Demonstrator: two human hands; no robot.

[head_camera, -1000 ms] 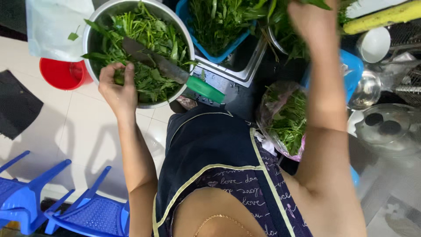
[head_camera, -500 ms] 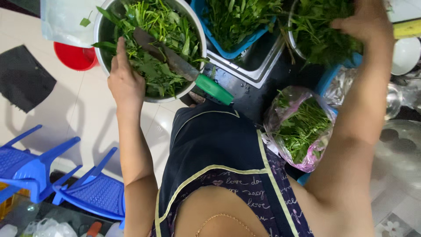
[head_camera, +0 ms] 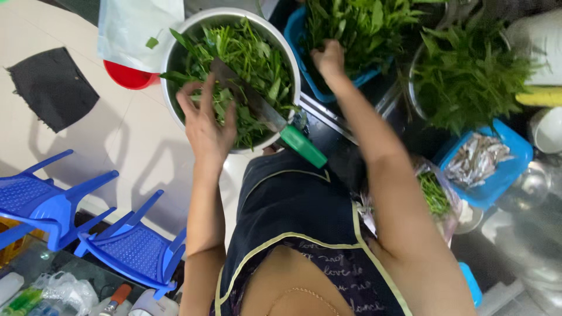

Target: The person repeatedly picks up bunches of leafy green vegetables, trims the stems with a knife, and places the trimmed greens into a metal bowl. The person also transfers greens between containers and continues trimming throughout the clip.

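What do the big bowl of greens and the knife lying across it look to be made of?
The bowl looks like bare metal, probably stainless steel: silvery rim with a dull shine. The knife has a dark grey blade, likely steel, matte or worn, and a smooth green handle that looks like plastic.

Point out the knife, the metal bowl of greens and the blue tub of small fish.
knife [head_camera: 302,146]: head view, on its green handle.
metal bowl [head_camera: 291,67]: head view, on its right rim.
blue tub [head_camera: 515,143]: head view, on its right wall.

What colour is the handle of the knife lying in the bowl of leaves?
Green. The knife handle sticks out over the rim of the metal bowl, seen best in the head view.
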